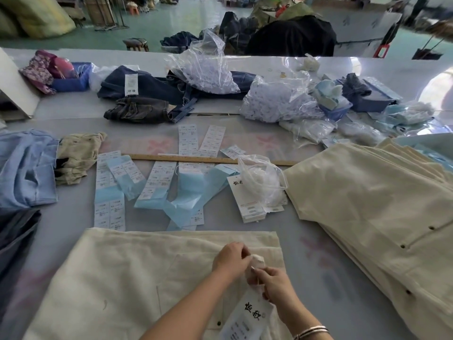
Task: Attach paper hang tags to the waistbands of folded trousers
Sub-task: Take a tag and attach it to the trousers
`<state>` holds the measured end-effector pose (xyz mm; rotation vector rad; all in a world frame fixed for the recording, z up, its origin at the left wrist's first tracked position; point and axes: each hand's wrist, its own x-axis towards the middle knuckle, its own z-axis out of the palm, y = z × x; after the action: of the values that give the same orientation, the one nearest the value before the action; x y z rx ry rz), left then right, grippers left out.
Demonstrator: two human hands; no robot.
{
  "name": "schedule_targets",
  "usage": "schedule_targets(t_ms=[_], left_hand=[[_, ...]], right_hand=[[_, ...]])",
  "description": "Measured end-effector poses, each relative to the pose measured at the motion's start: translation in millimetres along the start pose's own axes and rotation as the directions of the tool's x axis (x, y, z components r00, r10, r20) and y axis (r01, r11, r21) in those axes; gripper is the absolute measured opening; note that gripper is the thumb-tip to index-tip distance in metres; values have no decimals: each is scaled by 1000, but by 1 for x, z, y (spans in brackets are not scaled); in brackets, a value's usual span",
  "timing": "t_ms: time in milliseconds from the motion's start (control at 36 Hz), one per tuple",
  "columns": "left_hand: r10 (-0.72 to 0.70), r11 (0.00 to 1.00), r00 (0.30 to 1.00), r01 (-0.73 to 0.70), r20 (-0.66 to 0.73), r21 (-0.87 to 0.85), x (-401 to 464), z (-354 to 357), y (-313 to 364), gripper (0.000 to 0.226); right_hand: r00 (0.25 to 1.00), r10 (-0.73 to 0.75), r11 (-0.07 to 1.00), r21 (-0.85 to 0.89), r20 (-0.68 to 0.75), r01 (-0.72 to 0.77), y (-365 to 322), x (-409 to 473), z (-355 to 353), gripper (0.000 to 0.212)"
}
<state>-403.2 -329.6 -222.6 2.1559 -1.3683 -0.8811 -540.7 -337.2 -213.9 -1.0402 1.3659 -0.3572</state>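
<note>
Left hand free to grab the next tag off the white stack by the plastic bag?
Probably not yet. The left hand and right hand are both pinching the hang tag at the trousers. The path to the tag stack looks unobstructed.

Folded trousers (137,278) near centre on my table (318,253). Trouser stack (372,207) right. Sticker sheets (161,182) beyond folded trousers; ruler (186,158) across them. Tag pile (250,204) between sheets and stack, bag (262,182) on it. Jeans (147,94) far centre.
</note>
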Motion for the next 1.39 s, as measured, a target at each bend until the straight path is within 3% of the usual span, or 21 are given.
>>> schedule_targets(t_ms=[139,194,333,639,750,833,917,1056,1222,1306,1389], left_hand=[[-19,953,987,66,161,-294,3,-11,-8,3],[-10,929,980,82,197,-361,1,-15,-10,13],[-33,886,977,125,209,-447,-6,-22,-17,19],[-34,810,991,105,132,-577,-16,-14,-24,19],[-47,819,997,77,67,-568,-19,-10,-23,17],[-109,797,994,93,10,-597,-20,-7,-23,17],[-189,700,981,108,-37,-706,-20,-8,-21,19],[-124,674,992,96,16,-733,-22,-13,-11,17],[-5,687,997,62,81,-724,-29,-15,9,17],[31,663,994,60,107,-746,-33,-16,15,18],[47,648,994,43,96,-761,-35,-20,19,14]], right_hand=[[997,37,994,107,-65,-30,-7,1,12,22],[992,107,975,202,-60,-93,-12,2,19,23],[949,293,795,522,113,-308,-18,7,37,24],[948,259,797,513,186,-319,-19,-4,32,26],[965,190,838,483,179,-254,-19,-5,29,24],[978,117,930,326,172,-168,-20,-11,18,14],[997,-9,997,81,83,2,-18,-15,3,11],[940,-332,939,-118,-79,322,-18,-13,-12,33],[843,-527,850,-65,-108,523,-30,-7,-15,50],[827,-552,832,1,-102,555,-36,-4,-14,58],[832,-542,828,98,-115,552,-42,0,-14,50]])
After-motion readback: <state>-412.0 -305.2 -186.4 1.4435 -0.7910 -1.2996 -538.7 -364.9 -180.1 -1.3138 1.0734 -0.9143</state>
